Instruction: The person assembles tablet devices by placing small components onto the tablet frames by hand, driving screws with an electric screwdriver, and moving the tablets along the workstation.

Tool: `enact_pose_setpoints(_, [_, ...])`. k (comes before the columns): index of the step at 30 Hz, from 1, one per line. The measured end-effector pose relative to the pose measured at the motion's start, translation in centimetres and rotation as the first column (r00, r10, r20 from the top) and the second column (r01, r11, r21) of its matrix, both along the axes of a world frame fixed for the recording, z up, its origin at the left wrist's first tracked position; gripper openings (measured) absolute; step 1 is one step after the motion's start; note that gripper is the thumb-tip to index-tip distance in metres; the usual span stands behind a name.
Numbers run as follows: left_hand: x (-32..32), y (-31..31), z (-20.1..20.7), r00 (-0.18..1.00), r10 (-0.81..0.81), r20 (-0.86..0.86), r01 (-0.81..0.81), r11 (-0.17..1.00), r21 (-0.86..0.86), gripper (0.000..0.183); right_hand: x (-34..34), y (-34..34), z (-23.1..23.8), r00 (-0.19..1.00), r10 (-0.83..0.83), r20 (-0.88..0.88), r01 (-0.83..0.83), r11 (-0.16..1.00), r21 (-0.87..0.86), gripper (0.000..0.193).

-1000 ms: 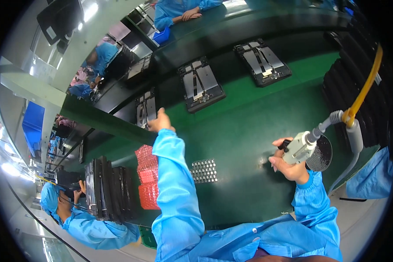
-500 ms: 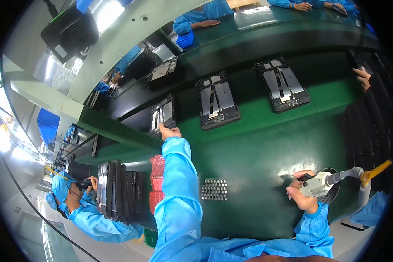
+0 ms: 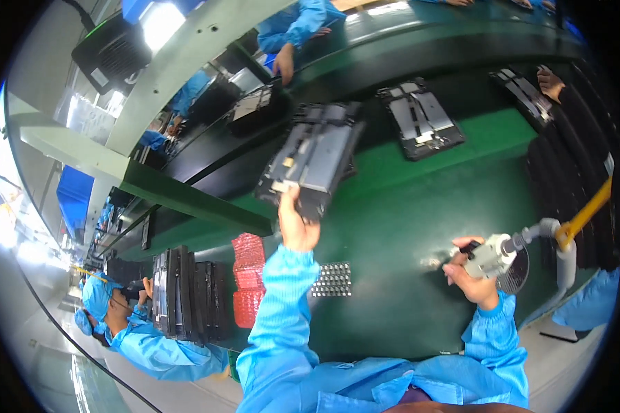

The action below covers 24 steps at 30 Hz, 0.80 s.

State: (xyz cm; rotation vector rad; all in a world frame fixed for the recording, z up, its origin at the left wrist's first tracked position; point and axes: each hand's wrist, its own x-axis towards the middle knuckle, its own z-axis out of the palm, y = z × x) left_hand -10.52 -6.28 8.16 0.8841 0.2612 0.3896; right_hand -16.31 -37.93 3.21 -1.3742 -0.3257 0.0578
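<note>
Head view: pinching a tablet [image 3: 322,155] by its near end with left hand [image 3: 299,228], lengthwise away and rightish lol; clutching a pale tool [image 3: 490,257] well apart in right hand [image 3: 472,282].

Black-and-grey device [image 3: 313,153], whitish tool [image 3: 490,257], green tabletop [image 3: 393,220], red wrap [image 3: 249,265]

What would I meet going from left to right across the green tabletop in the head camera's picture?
Row of dark panels → red bubble wrap → grid of small shiny parts → right hand with the white tool → tall dark stack.
</note>
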Motion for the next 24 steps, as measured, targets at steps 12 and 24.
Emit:
enact_pose_setpoints(12, [-17.8,-16.7,-8.3,0.980,-0.074,-0.185,0.040,0.983,-0.178,0.037,2.0,-0.8,2.1,0.990,0.034,0.140,-0.047,0.995,0.091,0.050])
enact_pose_setpoints(24, [-23.0,-1.0,-4.4,0.892,-0.296,-0.340,0.396,0.875,0.277,0.022,1.2,-0.7,0.9,1.000,0.023,-0.014,-0.023,0.999,-0.040,0.054])
